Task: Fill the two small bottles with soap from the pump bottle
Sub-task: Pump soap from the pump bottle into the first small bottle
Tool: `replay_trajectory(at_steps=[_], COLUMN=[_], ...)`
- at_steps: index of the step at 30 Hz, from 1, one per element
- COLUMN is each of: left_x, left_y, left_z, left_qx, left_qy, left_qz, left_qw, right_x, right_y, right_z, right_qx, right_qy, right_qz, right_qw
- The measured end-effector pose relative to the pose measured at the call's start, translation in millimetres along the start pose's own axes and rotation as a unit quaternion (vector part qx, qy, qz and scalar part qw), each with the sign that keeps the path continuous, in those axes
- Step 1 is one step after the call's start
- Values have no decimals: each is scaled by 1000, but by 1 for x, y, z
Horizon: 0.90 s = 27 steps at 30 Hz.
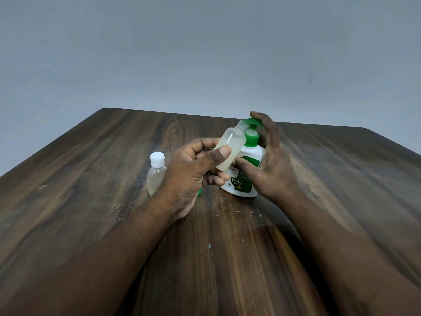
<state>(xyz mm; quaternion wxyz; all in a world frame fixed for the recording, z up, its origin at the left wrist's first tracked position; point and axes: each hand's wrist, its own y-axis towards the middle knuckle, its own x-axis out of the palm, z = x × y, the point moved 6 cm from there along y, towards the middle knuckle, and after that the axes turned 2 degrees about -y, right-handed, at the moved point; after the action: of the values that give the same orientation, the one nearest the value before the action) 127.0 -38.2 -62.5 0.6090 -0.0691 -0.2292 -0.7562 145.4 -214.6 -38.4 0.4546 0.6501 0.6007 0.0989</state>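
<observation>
My left hand [193, 172] grips a small clear bottle [230, 149], uncapped and tilted, its open neck right under the green pump spout. Pale liquid fills much of it. The white pump bottle [248, 176] with a green label and green pump head [251, 122] stands on the table behind it. My right hand [273, 160] wraps around the pump bottle, fingers resting on top of the pump head and thumb on the label. A second small clear bottle [156, 174] with a white flip cap stands upright to the left, partly hidden by my left hand.
A dark wooden table [114, 213] carries everything, its far edge close behind the pump bottle. A small green object [199, 191], likely a cap, peeks out under my left hand. A plain grey wall rises beyond the table.
</observation>
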Motion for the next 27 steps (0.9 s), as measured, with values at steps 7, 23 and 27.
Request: replay_trajectory(at_steps=[7,23,27], left_x=[-1,-4,-2], left_y=[-1,0,1], left_z=[-2,-1,1], left_qx=[-2,-3,-3], left_qy=[7,10,0], left_qz=[2,6,4], left_qw=[1000,1000,1000], right_x=[0,1,1], right_y=[-1,0,-1], right_z=[1,1,-2], right_qx=[-6,-10,-23], right_qy=[-7,-16,-14], right_qz=[8,10,12], right_qw=[1000,1000,1000])
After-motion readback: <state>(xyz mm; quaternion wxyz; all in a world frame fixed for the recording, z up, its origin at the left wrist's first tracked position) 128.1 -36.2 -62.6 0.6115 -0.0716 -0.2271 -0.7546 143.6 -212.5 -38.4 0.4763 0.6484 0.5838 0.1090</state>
